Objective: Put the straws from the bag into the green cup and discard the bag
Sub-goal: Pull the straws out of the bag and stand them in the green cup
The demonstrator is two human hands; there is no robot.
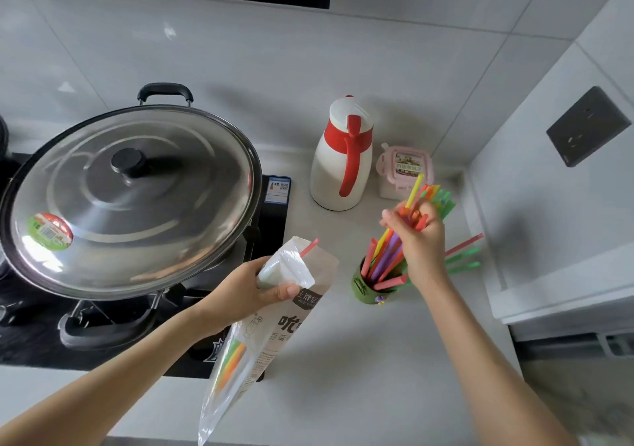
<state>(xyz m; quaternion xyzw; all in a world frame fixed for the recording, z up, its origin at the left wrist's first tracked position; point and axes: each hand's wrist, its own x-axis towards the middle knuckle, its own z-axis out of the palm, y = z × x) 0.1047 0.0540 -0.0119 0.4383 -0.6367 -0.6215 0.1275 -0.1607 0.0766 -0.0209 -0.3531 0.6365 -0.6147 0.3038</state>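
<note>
Plastic bag (271, 336) held in left hand (247, 291) grip; right hand (420, 243) grip round blurred straws (387, 257), green cup (363, 289) rim partly hidden.

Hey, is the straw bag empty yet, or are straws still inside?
Not empty. The bag, gripped by the left hand, shows coloured straws through its plastic, and a red straw pokes from its open top.

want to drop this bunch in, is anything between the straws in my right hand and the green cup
Nothing separate blocks it. The right hand holds the straws just above the green cup; only straws already standing in its mouth crowd it.
</note>
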